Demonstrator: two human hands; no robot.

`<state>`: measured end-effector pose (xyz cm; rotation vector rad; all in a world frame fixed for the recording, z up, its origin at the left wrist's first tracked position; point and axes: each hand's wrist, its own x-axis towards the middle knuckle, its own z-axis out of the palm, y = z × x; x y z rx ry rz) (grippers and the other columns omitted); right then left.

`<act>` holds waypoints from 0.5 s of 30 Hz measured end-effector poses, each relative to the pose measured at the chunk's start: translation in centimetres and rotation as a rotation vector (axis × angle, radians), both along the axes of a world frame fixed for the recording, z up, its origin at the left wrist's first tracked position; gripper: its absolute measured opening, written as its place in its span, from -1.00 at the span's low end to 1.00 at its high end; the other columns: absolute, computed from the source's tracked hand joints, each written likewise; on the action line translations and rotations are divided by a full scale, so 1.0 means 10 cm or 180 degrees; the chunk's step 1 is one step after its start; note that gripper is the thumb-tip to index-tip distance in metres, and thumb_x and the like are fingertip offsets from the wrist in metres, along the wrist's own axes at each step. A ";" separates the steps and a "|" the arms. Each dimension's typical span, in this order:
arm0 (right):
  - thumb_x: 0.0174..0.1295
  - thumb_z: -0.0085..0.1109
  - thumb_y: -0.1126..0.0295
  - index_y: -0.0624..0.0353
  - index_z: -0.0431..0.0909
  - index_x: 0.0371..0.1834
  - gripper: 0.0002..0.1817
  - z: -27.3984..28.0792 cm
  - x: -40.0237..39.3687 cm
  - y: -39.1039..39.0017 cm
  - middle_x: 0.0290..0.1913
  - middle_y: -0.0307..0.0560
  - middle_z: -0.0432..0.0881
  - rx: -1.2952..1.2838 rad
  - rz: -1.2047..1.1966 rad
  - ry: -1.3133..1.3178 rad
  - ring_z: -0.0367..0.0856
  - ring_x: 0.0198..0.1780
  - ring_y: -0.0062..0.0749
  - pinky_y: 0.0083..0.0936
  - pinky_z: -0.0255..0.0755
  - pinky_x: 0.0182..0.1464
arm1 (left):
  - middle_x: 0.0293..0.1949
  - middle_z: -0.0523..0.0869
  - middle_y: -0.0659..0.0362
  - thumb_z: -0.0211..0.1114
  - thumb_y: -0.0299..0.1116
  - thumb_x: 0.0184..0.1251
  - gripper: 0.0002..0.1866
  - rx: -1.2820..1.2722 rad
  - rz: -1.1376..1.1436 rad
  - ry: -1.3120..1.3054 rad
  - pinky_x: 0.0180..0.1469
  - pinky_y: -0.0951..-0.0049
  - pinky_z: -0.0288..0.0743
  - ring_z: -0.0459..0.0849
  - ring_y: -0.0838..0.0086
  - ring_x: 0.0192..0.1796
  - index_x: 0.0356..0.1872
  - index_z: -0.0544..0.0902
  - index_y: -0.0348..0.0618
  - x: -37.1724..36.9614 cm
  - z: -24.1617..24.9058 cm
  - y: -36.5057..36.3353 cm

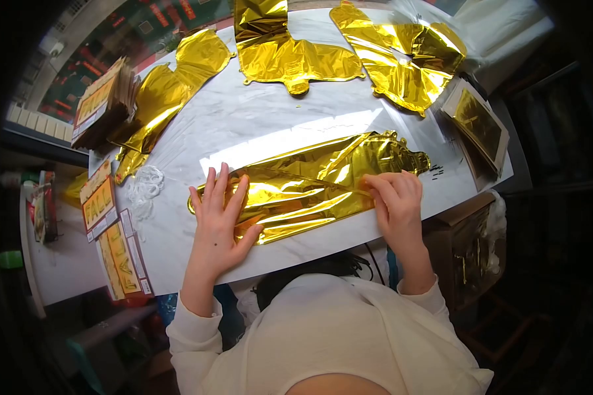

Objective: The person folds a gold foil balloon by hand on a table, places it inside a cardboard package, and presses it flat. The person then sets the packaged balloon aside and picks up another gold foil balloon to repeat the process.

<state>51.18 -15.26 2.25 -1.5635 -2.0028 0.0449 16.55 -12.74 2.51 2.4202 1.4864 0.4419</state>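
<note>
Bright overhead light falls on the white table [257,125], throwing a glare streak across its middle and hard reflections off the gold foil [310,184]. Beyond the table's edges everything sinks into darkness, and fisheye distortion bends the corners, where detail blurs.

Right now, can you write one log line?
left hand: flat on gold balloon | right hand: pinching balloon fold | table: more balloons

Left of the left hand [219,220], at the table [263,125] edge, a packaging card [99,201] bears gold capital letters that read roughly "FALL"; the small print under them is too small to read. The cards [120,253] below it and the stack of cards [102,100] farther up carry similar gold lettering, too blurred to make out.
</note>
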 end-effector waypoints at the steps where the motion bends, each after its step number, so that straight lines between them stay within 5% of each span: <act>1: 0.24 0.37 0.53 0.12 0.71 0.04 -0.71 0.05 -0.08 0.01 -0.06 -0.10 0.67 0.0116 0.0140 0.0079 0.62 0.05 -0.11 -0.16 0.36 0.29 | 0.73 0.07 -0.10 0.42 -0.06 0.28 -0.13 0.0000 0.0000 0.0001 0.62 -0.46 -0.40 -0.08 -0.16 0.76 0.64 0.38 0.01 0.00 0.00 0.00; 6: 0.14 0.45 0.53 0.14 0.72 0.14 -0.56 0.02 -0.39 0.06 0.16 -0.05 0.68 0.0121 0.0854 0.0486 0.61 0.24 -0.03 -0.12 0.45 0.31 | 0.73 0.06 -0.14 0.40 -0.07 0.31 -0.14 -0.0032 -0.0010 -0.0021 0.64 -0.41 -0.37 -0.06 -0.15 0.75 0.64 0.36 -0.02 0.00 0.02 0.00; 15: 0.26 0.45 0.43 0.18 0.70 0.20 -0.58 -0.08 -0.52 0.11 0.35 0.01 0.62 -0.0181 0.0731 0.0303 0.51 0.45 0.05 -0.08 0.39 0.43 | 0.72 0.03 -0.19 0.29 -0.25 0.42 -0.17 0.0131 0.0100 -0.0332 0.64 -0.34 -0.20 0.01 -0.13 0.74 0.68 0.23 -0.14 -0.04 -0.09 0.01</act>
